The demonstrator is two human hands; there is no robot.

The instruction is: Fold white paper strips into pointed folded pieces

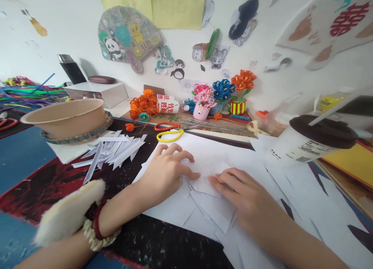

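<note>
One paper slip [207,185] lies between the spread left hand [170,166] and bunched right hand [243,187], its grip unclear, apparently being aligned, next needing steady pressure.

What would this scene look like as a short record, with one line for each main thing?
Left hand: fingers spread, at the small paper
Right hand: fingertips at that paper's near right edge
Small paper: white, lying over other white sheets
Scissors: beyond the left hand, red and yellow handles
Strips: white, piled to the left
Cup: dark lid, straw, at right
Flowers: pink, blue, orange, near the wall
</note>
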